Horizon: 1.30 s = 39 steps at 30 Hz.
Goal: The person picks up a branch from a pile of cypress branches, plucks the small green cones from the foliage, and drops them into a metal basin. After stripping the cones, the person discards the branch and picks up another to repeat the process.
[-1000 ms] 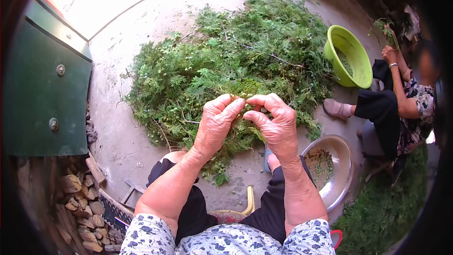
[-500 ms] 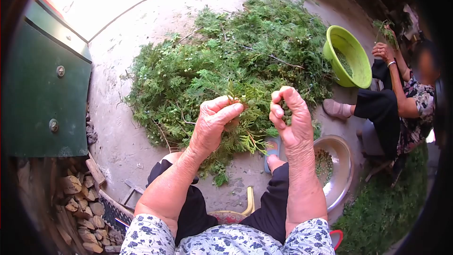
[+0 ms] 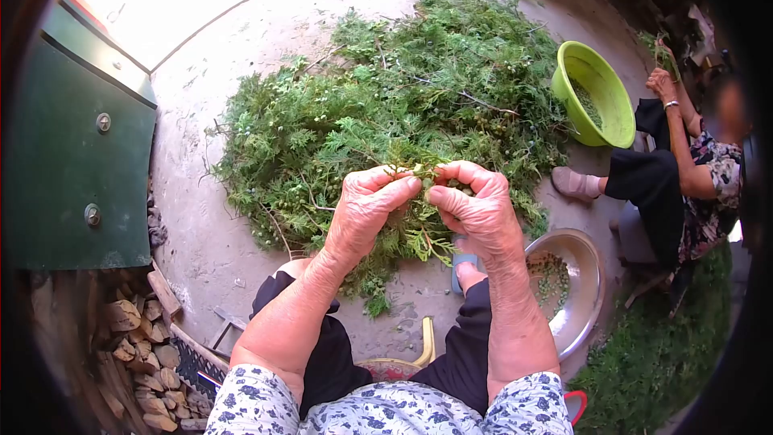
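My left hand [image 3: 359, 213] is closed in a pinch on a green conifer sprig [image 3: 422, 242], whose flat, scaly fronds hang below the fingers. Close against it, my right hand [image 3: 483, 211] has thumb and forefinger pinched at the sprig's top. Small round green cones [image 3: 460, 187] show inside the curled fingers of that hand. Beyond both hands lies a large heap of cut conifer branches [image 3: 338, 105] on the concrete floor. To the right of my right forearm stands a shiny metal basin [image 3: 594, 278] with picked cones inside.
A lime-green basin [image 3: 618, 121] stands right of the heap. Beside it sits another person [image 3: 696, 169] holding a sprig up. Split firewood [image 3: 149, 362] is stacked at lower left, below a green metal door [image 3: 72, 153]. More greenery [image 3: 660, 362] lies at lower right.
My right hand has moved left from beside the sprig to meet my left hand, its thumb and forefinger now pinching there. My left hand has barely moved.
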Tool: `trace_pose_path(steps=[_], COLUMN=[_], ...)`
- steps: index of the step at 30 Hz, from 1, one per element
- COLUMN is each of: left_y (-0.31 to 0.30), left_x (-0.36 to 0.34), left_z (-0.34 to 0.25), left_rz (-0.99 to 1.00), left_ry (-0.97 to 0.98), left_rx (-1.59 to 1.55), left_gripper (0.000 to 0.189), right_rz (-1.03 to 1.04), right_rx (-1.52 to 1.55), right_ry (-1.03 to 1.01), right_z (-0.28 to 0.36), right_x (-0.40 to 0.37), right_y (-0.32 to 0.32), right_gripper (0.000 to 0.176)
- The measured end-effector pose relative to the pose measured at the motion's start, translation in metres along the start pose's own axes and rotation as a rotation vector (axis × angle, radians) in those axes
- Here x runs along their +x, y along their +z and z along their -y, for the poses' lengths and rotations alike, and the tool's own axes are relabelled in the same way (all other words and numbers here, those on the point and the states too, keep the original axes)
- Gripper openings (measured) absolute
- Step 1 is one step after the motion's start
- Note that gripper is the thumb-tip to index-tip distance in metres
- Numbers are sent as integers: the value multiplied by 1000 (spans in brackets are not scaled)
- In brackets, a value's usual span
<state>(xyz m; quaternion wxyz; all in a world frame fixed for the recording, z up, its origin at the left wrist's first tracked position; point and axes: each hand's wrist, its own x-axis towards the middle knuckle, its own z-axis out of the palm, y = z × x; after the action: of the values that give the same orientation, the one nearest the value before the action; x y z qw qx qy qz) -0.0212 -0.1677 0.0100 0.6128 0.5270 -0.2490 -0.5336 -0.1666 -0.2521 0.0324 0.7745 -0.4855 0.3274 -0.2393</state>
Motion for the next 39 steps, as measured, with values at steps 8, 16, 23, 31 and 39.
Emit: trace_pose_path(steps=[8, 16, 23, 31, 39], left_y=[5, 6, 4, 1, 10], left_x=[-2, -6, -1, -1, -2], left_z=[0, -12, -6, -6, -11], left_rz=[-69, -5, -185, -22, 84], left_ry=[68, -50, 69, 71, -40], left_rx=[99, -125, -5, -120, -173], left_gripper=[16, 12, 13, 22, 20], right_rz=[-40, 60, 25, 146, 112], right_rx=[52, 564, 609, 510, 460], right_ry=[63, 129, -14, 60, 18], right_z=[-2, -9, -17, -14, -14], right_x=[2, 4, 7, 6, 7], right_y=[4, 0, 2, 3, -2], right_gripper=[18, 12, 13, 15, 18])
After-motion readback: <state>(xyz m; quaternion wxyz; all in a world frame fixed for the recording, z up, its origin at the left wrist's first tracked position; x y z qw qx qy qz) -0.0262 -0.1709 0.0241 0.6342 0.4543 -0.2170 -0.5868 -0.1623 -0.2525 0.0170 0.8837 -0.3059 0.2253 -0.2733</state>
